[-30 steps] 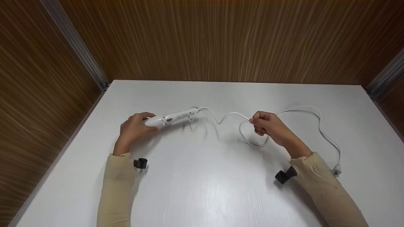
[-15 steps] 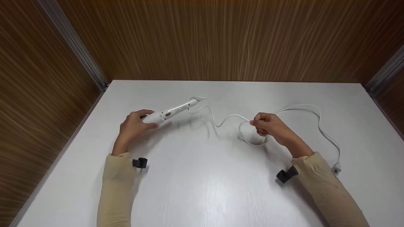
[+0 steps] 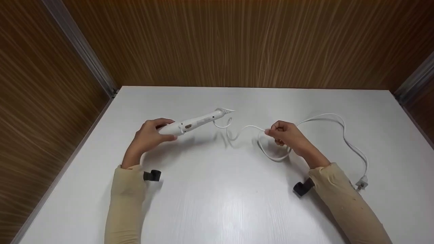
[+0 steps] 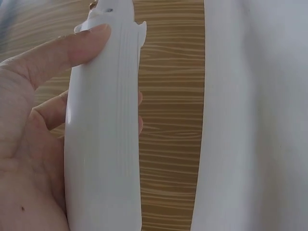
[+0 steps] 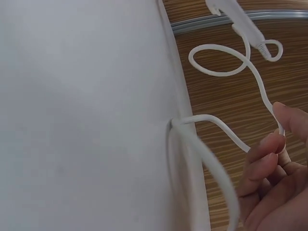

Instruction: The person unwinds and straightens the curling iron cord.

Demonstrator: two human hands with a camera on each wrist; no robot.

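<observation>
Both my hands busy on the white corded tool (image 3: pixel 196 122).
Left hand (image 3: pixel 151 137) grips its body; right hand (image 3: pixel 288 135) pinches its cord (image 3: pixel 342 134) above the table (image 3: pixel 217 203).

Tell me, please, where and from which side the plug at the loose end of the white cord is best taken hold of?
Take the plug by its small body, coming from above. It seems to lie flat on the table just right of the right sleeve, clear of both hands, with the cord running away toward the far edge. Its prongs are too small to make out.
</observation>
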